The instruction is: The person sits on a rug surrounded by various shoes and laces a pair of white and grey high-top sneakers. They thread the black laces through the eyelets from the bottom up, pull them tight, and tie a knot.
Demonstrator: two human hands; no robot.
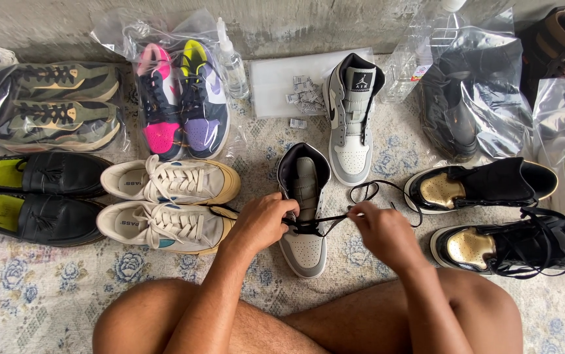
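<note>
Grey high-top (pixel 303 216) is stood on the floral mat (pixel 46 295), centre, just ahead of the crossed legs. Left hand (pixel 259 223) is pressed to the shoe's left side, fingers pinched on the black lace (pixel 315 226) at the lower eyelets. Right hand (pixel 381 233) is held just right of the shoe, fingertips closed on the lace's other end; slack is looped farther right. Matching grey shoe (pixel 350 118) lies beyond. White sneakers (pixel 168 203) are placed left, black-and-gold pair (pixel 492 216) right. Bagged pairs are lined along the far wall.

Soft, even daylight, sharp focus, with glare on the plastic bags (pixel 492 78).
</note>
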